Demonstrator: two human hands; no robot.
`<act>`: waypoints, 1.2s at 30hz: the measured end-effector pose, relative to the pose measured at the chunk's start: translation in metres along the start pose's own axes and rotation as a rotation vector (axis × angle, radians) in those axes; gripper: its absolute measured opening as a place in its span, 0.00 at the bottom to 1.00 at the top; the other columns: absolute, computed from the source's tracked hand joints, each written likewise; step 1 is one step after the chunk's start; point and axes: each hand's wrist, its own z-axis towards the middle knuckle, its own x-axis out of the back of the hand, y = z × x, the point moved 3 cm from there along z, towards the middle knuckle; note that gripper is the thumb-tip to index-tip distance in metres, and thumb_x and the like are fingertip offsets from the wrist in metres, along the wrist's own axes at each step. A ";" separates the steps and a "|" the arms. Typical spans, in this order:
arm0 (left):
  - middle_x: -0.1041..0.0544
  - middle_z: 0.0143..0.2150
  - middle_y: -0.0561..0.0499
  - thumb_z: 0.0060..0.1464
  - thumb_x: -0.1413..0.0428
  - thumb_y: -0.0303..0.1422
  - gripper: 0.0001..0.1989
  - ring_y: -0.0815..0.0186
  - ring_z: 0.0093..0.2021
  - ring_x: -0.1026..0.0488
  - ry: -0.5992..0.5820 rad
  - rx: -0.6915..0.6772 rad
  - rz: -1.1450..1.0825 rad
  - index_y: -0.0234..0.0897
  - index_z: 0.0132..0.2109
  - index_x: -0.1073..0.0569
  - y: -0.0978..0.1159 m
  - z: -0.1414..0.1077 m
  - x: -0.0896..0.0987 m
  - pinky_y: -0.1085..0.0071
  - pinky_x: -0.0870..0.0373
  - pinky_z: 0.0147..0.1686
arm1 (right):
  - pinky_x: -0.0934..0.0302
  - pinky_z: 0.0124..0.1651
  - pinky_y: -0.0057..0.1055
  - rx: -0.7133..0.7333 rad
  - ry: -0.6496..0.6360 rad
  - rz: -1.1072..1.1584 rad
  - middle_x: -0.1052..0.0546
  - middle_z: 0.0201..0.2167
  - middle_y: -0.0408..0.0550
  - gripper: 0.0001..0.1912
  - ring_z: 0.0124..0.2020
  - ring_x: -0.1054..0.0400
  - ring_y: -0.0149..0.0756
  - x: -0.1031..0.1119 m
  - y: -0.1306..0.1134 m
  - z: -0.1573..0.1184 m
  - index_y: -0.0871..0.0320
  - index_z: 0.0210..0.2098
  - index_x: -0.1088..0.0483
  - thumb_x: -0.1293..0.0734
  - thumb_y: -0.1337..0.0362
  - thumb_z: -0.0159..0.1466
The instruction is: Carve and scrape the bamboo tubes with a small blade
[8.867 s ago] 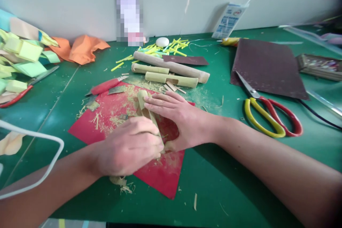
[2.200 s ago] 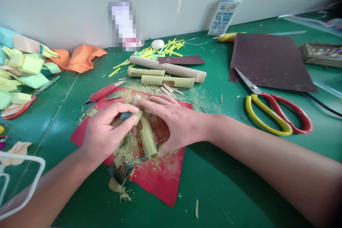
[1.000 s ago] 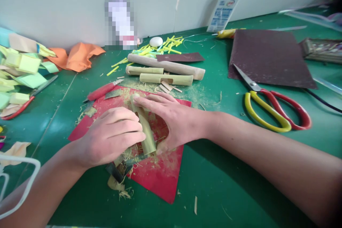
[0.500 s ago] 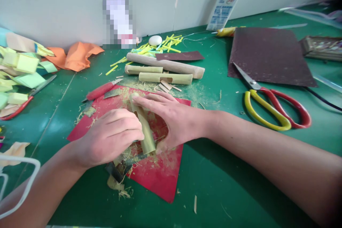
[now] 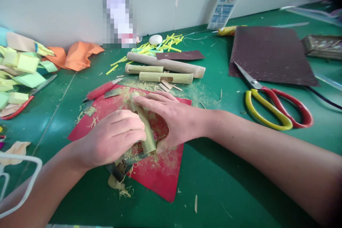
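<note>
A short bamboo tube (image 5: 148, 136) lies aslant on a dusty red sheet (image 5: 165, 178), its far end pointing away from me. My right hand (image 5: 175, 115) steadies it, index finger at the far end and thumb by the near end. Against the tube's left side my left hand (image 5: 116, 137) is closed with bent fingers; whatever it pinches is hidden under them. Shavings and dark scraps (image 5: 117, 171) lie below that hand. A craft knife (image 5: 101, 89) with a red handle rests on the sheet's upper left edge.
Behind are a notched bamboo tube (image 5: 179, 78), a long pale stick (image 5: 165, 65) and yellow strips (image 5: 173, 41). Scissors (image 5: 269, 107) and a dark brown sheet (image 5: 269, 55) lie right. Folded paper pieces (image 5: 26, 62) and another pair of scissors (image 5: 32, 98) are left.
My left hand has shifted slightly to the right along the bamboo tube. My right hand keeps its hold, and the tube stays in place.
</note>
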 end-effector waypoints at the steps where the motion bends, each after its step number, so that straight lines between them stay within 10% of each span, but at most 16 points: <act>1: 0.24 0.42 0.49 0.63 0.52 0.25 0.09 0.63 0.48 0.31 -0.008 -0.013 -0.005 0.37 0.44 0.27 0.001 0.000 0.000 0.65 0.35 0.53 | 0.68 0.67 0.50 -0.004 -0.003 -0.003 0.46 0.68 0.57 0.63 0.69 0.59 0.53 0.000 0.000 0.000 0.56 0.70 0.60 0.24 0.48 0.45; 36: 0.26 0.44 0.49 0.63 0.53 0.24 0.09 0.62 0.50 0.34 -0.097 0.000 0.008 0.36 0.44 0.28 0.006 0.004 0.000 0.62 0.41 0.57 | 0.68 0.67 0.51 -0.004 -0.002 0.012 0.45 0.66 0.59 0.63 0.68 0.59 0.54 -0.001 0.001 0.001 0.57 0.70 0.60 0.25 0.48 0.45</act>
